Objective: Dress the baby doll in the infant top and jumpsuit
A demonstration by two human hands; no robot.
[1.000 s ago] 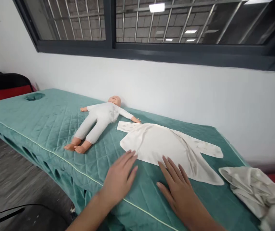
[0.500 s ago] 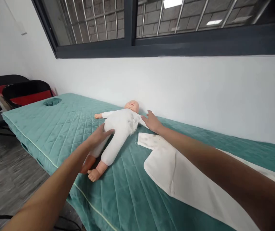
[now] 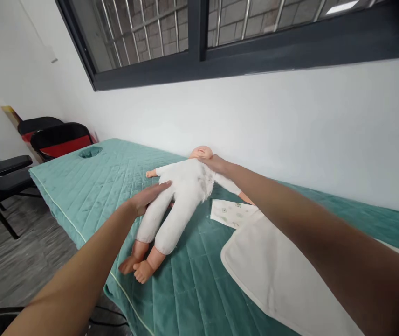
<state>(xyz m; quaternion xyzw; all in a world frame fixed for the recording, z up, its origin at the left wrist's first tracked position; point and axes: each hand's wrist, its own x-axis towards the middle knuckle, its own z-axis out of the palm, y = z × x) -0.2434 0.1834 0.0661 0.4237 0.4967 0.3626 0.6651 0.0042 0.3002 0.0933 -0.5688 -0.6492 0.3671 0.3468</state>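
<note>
A baby doll (image 3: 185, 182) in a white cloth body lies on its back, its head near the wall and its bare feet toward me. My left hand (image 3: 148, 198) is closed around the doll's thigh, thumb on top and a fingertip showing between the legs. At the neck and shoulder, my right hand (image 3: 215, 163) grips the doll; most of its fingers are hidden behind it. Right of the doll, a white baby garment (image 3: 255, 252) with a small printed pattern on its sleeve lies spread out, partly covered by my right forearm.
The green quilted cover (image 3: 192, 289) lies over a bed with a round hole (image 3: 90, 152) at its far left end. A white wall (image 3: 290, 121) and a dark-framed window run behind. Black and red chairs (image 3: 66, 140) stand at the left.
My right hand has gone from the doll's arm to its neck and shoulder. My left hand now wraps the thigh. The view has shifted slightly.
</note>
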